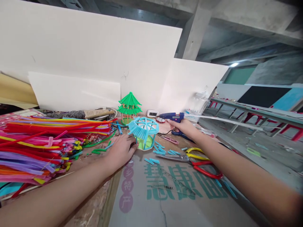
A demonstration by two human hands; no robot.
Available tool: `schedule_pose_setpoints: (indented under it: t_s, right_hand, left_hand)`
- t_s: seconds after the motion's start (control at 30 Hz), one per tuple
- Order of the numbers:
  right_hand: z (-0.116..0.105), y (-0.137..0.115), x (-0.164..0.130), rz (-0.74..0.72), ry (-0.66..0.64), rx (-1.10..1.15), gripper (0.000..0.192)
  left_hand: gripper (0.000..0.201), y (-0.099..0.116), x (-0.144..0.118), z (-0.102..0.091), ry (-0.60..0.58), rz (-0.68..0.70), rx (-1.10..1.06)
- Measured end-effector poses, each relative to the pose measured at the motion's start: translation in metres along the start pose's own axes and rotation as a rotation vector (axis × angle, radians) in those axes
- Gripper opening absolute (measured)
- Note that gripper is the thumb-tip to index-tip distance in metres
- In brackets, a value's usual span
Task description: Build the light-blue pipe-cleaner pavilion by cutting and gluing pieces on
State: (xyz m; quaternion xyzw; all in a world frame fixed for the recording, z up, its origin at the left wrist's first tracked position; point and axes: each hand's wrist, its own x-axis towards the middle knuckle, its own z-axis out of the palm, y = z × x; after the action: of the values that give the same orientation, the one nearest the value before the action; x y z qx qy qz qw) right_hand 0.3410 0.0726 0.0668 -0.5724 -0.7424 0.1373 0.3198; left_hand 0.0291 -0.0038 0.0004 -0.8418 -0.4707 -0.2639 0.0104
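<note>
Your left hand touched the blue model, grip unclear. Right of it, your right hand held the glue gun; gentle steadying seemed best.

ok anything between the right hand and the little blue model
Only the glue gun that the right hand holds, nozzle pointing left; nothing else visible blocks the gap to the blue model.
</note>
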Motion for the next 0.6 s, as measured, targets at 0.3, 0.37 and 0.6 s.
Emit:
schedule_pose_setpoints:
  t_s: [0.3, 0.37, 0.6]
  right_hand:
    - [-0.013, -0.039, -0.064, -0.077, -0.044, 0.4, 0.043]
    - [-0.014, -0.049, -0.077, -0.103, -0.098, 0.367, 0.041]
    - [-0.012, -0.06, -0.094, -0.204, -0.036, 0.103, 0.048]
  left_hand:
    - [0.027, 0.002, 0.0, -0.002, 0.02, -0.001, 0.024]
    - [0.027, 0.002, 0.0, -0.002, 0.009, -0.006, 0.037]
    - [0.027, -0.001, 0.001, -0.001, -0.013, 0.018, 0.007]
